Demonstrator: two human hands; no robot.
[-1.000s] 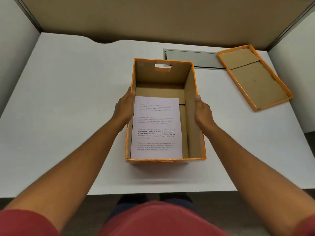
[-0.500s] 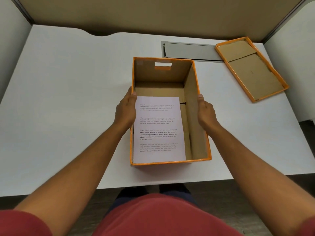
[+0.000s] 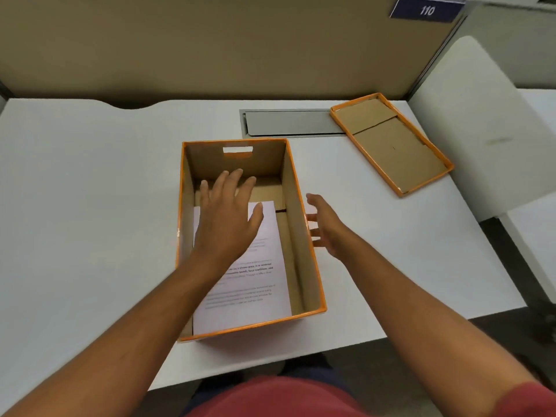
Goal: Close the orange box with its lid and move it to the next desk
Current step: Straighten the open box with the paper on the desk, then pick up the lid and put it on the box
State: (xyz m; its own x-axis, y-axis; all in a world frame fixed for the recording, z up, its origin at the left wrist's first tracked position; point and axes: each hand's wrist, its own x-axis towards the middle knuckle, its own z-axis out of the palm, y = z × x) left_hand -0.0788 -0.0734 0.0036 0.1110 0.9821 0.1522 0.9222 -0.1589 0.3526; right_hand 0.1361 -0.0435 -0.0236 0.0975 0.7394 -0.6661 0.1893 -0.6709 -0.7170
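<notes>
The orange box (image 3: 304,236) stands open on the white desk, a printed sheet of paper (image 3: 255,296) lying on its floor. Its lid (image 3: 391,142) lies upside down at the desk's back right, cardboard side up, apart from the box. My left hand (image 3: 228,215) hovers flat over the box's opening with fingers spread, holding nothing. My right hand (image 3: 326,227) is open just outside the box's right wall, fingers apart, close to the wall or barely touching it.
A grey cable hatch (image 3: 288,121) is set into the white desk (image 3: 90,191) behind the box. A tan partition (image 3: 210,46) with a blue "110" sign (image 3: 427,9) backs the desk. A white divider (image 3: 481,121) and another white surface (image 3: 538,106) lie to the right.
Both hands have let go of the box's side walls. The left hand moved over the opening, the right hand pulled slightly away to the right. The view shifted up and right.
</notes>
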